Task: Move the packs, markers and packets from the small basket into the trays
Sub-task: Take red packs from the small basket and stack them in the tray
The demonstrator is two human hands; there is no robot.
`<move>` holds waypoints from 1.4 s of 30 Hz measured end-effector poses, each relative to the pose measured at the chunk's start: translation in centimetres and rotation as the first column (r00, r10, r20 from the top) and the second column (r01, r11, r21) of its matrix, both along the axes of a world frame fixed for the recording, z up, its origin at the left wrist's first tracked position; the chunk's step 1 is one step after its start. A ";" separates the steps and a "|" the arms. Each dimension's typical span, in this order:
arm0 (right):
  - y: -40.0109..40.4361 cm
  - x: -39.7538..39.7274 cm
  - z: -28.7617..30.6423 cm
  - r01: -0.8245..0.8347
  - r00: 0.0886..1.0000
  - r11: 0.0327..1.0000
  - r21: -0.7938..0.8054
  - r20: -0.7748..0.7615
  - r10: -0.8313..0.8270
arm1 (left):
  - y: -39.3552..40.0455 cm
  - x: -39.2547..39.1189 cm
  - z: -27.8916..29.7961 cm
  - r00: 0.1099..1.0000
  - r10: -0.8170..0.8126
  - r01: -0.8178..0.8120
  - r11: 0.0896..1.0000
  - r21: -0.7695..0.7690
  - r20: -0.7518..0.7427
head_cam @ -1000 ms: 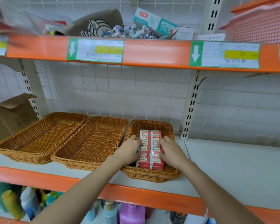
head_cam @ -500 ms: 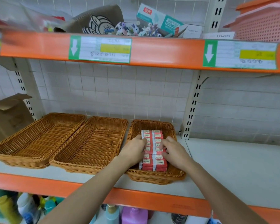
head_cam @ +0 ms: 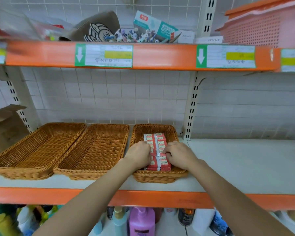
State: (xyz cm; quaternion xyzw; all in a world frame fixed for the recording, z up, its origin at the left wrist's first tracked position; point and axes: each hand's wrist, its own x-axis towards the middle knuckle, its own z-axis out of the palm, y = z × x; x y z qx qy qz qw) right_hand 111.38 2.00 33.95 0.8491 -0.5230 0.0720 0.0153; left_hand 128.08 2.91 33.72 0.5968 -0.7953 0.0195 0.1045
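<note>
Head view, the only one supplied: small brown woven wicker basket (head_cam: 174, 133) standing on the pale shelf board (head_cam: 245, 164), rightmost of three wicker containers. Inside it, red-and-white cardboard packs (head_cam: 156, 138) laid flat in two tight columns, long axis of the block running from the near rim toward the back wall. Left hand (head_cam: 139, 155) set against the left flank of the block, right hand (head_cam: 179, 155) against the right flank; fingers of both curled inward, pinching the packs at mid-length between the two hands. Packs directly under and between the hands, neither hand nearer. Fingertips partly hidden by the knuckles, so depth of hold not determinable. Two larger, shallow brown wicker trays (head_cam: 94, 150), (head_cam: 36, 149) lying side by side to the left, just beside the basket, interiors showing bare weave. Judged: lift-out of the packs in hand, destination leftward across the basket's rim, left hand on the tray side. No markers or packets discernible in the basket. Risk judged: loose packs slipping from the squeezed block.
</note>
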 end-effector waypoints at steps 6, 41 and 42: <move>3.1 -1.4 0.5 0.046 0.996 0.974 0.221 -0.091 -0.026 | 2.4 -2.4 0.7 0.990 0.113 -0.126 0.976 0.179 0.082; 15.2 -35.1 -0.7 0.399 0.917 0.862 0.313 -0.156 -0.368 | 9.2 -36.1 -0.5 0.959 -0.209 0.141 0.937 0.321 0.190; 14.6 -36.3 -0.5 0.416 0.909 0.855 0.309 -0.156 -0.385 | 8.2 -37.2 -0.2 0.957 -0.221 0.155 0.936 0.315 0.185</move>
